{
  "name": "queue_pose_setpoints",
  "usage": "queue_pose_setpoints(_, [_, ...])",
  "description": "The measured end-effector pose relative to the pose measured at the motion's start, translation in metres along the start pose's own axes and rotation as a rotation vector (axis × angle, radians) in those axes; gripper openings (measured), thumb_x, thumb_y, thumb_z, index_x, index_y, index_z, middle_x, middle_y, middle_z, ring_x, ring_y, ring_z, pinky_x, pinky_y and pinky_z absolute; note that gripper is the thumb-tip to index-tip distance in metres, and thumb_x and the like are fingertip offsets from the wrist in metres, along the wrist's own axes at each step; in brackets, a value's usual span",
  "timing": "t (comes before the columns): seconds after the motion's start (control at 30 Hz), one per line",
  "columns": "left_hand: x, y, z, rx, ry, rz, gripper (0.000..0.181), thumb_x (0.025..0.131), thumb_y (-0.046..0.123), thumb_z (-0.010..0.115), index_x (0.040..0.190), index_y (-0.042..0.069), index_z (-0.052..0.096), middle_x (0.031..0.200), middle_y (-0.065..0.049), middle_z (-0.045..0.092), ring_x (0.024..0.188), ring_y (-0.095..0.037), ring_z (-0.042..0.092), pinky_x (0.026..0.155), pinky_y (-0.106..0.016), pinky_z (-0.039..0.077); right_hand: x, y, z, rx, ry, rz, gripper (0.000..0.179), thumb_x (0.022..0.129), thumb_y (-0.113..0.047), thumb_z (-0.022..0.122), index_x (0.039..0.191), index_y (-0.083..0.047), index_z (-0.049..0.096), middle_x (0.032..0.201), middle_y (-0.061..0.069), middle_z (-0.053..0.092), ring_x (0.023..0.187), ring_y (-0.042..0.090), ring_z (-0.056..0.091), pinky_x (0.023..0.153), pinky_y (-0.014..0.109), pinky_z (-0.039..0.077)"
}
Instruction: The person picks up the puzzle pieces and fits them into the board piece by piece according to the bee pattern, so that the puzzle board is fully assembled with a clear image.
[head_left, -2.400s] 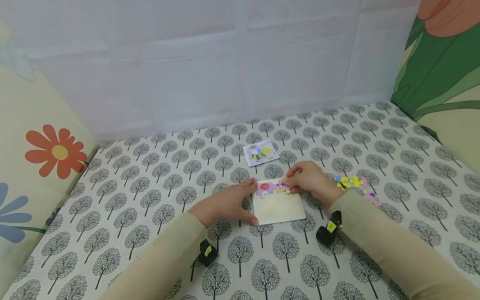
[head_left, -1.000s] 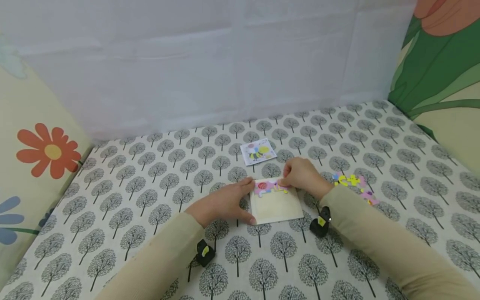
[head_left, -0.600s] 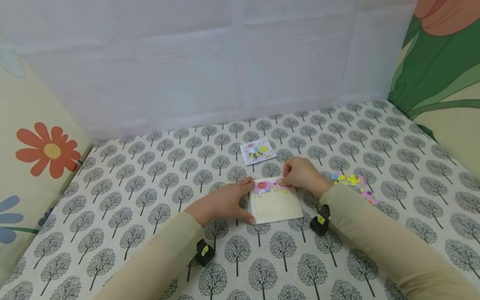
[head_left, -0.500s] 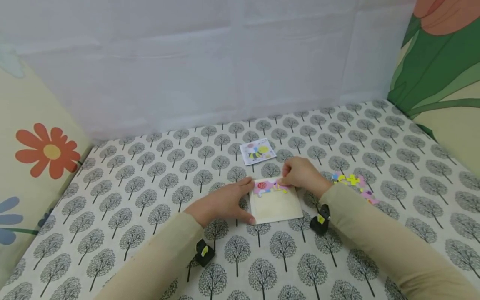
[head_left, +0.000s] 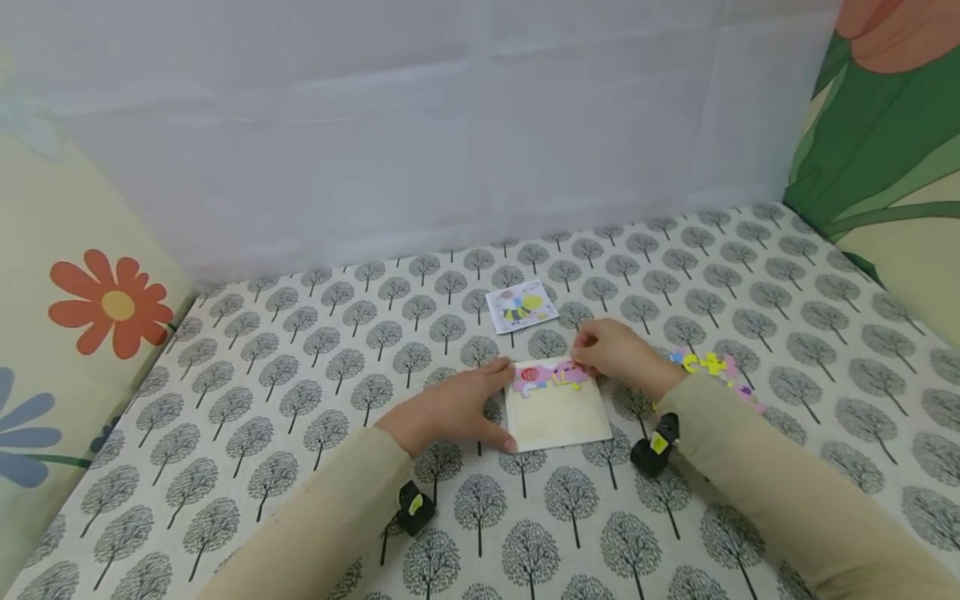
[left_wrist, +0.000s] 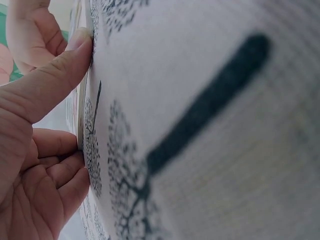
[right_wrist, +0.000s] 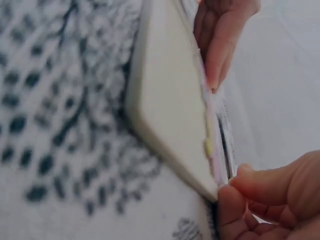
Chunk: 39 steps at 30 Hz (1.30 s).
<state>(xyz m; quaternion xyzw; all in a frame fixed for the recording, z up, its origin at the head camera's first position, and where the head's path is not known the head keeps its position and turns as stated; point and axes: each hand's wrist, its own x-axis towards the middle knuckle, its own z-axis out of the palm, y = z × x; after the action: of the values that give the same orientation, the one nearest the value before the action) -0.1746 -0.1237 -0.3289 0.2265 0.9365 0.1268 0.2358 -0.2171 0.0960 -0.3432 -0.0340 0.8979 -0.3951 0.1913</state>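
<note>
Puzzle tray (head_left: 558, 414) lies on the surface (head_left: 300, 375), centre. Only the far row is filled with pieces (head_left: 551, 376); the rest of the tray is bare. Loose pieces (head_left: 712, 367) are left right of it, reference card (head_left: 521, 306) beyond. Left hand (head_left: 450, 408) is braced on the tray's left edge, thumb and fingers curled round it. Right hand (head_left: 618, 354) is pressed at the far right corner, fingers bent; whether a piece is pinched cannot be told. Wrist views are blurred and too close; piece count is unreadable.
</note>
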Motion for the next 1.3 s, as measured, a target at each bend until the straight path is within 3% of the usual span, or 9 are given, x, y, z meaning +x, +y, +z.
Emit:
queue_pose_setpoints(0.1, [0.000,0.001,0.000,0.002,-0.003,-0.011,0.102,0.068,0.045,0.077,0.147,0.011,0.022,0.156,-0.002,0.009,0.141,-0.026,0.017,0.115,-0.041,0.018,-0.003,0.000,-0.003,0.108,-0.028,0.019,0.013,0.096,-0.014,0.049,0.087,-0.005,0.054,0.076,0.006,0.053,0.069,0.018,0.049,0.061,0.027,0.043])
queue_pose_setpoints(0.3, [-0.001,0.002,0.000,-0.006,-0.003,-0.011,0.101,0.068,0.045,0.077,0.147,0.012,0.023,0.156,-0.002,0.009,0.141,-0.027,0.017,0.115,-0.042,0.018,-0.005,0.007,-0.011,0.165,-0.024,-0.009,0.019,0.099,-0.020,0.043,0.093,-0.004,0.052,0.075,0.006,0.049,0.072,0.019,0.047,0.065,0.028,0.039])
queue_pose_setpoints(0.47, [-0.002,0.002,0.000,-0.001,0.003,-0.005,0.101,0.069,0.045,0.077,0.147,0.011,0.023,0.156,-0.003,0.010,0.140,-0.027,0.018,0.114,-0.042,0.019,-0.010,0.018,-0.021,0.154,0.000,-0.039,0.028,0.099,-0.024,0.044,0.116,-0.004,0.055,0.093,0.009,0.056,0.085,0.020,0.051,0.068,0.029,0.046])
queue_pose_setpoints(0.63, [-0.002,0.001,0.001,0.007,0.008,0.004,0.101,0.069,0.045,0.076,0.147,0.010,0.023,0.155,-0.003,0.010,0.140,-0.027,0.018,0.115,-0.042,0.019,-0.018,0.029,-0.032,0.189,-0.021,-0.097,0.033,0.099,-0.020,0.043,0.122,0.000,0.054,0.109,0.017,0.056,0.096,0.024,0.052,0.078,0.034,0.048])
queue_pose_setpoints(0.83, [-0.002,0.002,0.001,-0.012,0.007,-0.001,0.101,0.068,0.043,0.077,0.147,0.010,0.023,0.155,-0.004,0.010,0.141,-0.026,0.017,0.115,-0.040,0.018,-0.030,0.042,-0.041,0.137,-0.041,-0.127,0.034,0.098,-0.022,0.047,0.124,-0.001,0.055,0.125,0.018,0.055,0.112,0.030,0.052,0.095,0.044,0.046])
queue_pose_setpoints(0.97, [-0.001,0.002,0.000,-0.011,0.009,0.008,0.101,0.069,0.043,0.077,0.147,0.009,0.022,0.155,-0.005,0.010,0.141,-0.026,0.017,0.115,-0.039,0.018,-0.038,0.047,-0.045,0.122,-0.036,-0.135,0.032,0.097,-0.021,0.048,0.122,-0.002,0.056,0.125,0.018,0.055,0.115,0.032,0.051,0.098,0.048,0.042])
queue_pose_setpoints(1.3, [-0.001,0.000,0.002,-0.013,0.014,0.013,0.101,0.069,0.043,0.077,0.147,0.009,0.022,0.156,-0.005,0.010,0.141,-0.026,0.016,0.115,-0.039,0.017,-0.053,0.052,-0.048,0.008,-0.015,-0.156,0.031,0.092,-0.017,0.057,0.119,-0.003,0.060,0.119,0.017,0.060,0.109,0.033,0.056,0.093,0.049,0.046])
